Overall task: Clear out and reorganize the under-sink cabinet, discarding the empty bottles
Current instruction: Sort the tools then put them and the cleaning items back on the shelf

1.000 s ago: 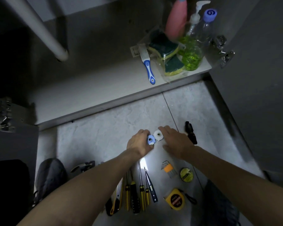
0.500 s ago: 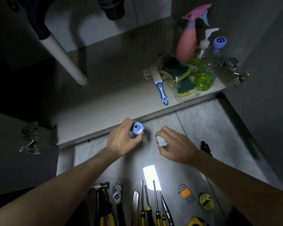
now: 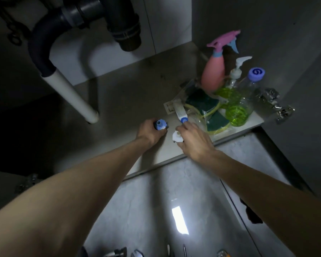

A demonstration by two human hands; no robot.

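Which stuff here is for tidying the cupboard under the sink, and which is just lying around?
For the job:
- blue roll gripped by left hand
- white roll held by right hand
- pink spray bottle
- pump bottle
- clear bottle
- sponges
- brush

Lying about:
- drain pipe
- door hinge
- tools on floor

Single head view, looking steeply down into cabinet floor (image 3: 119, 101), close range.
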